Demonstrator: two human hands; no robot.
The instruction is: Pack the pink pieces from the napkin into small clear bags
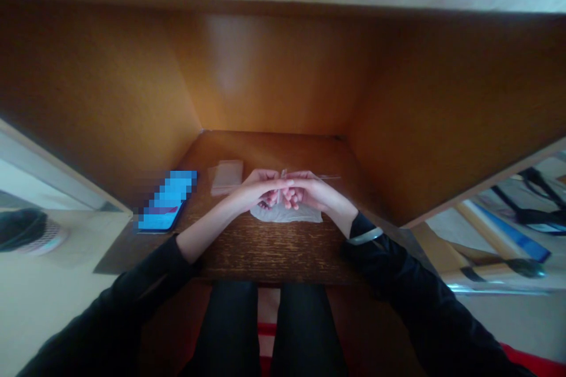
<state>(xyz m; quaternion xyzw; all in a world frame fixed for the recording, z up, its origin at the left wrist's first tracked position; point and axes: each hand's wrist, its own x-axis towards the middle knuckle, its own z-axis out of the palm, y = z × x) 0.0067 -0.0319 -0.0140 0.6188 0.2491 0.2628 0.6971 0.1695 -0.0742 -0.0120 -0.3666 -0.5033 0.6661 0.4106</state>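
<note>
My left hand and my right hand meet over the middle of a dark wooden desk, fingers curled inward and touching each other. Between the fingertips they pinch a small clear item I cannot make out. A clear plastic bag lies flat on the desk just under both hands. A thin clear strip shows beyond my right hand. A silver bangle sits on my right wrist.
A small stack of clear packets lies to the left of my hands. Further left, a phone with a blue screen rests on the desk. Wooden side walls and a back panel enclose the desk. My legs show below the front edge.
</note>
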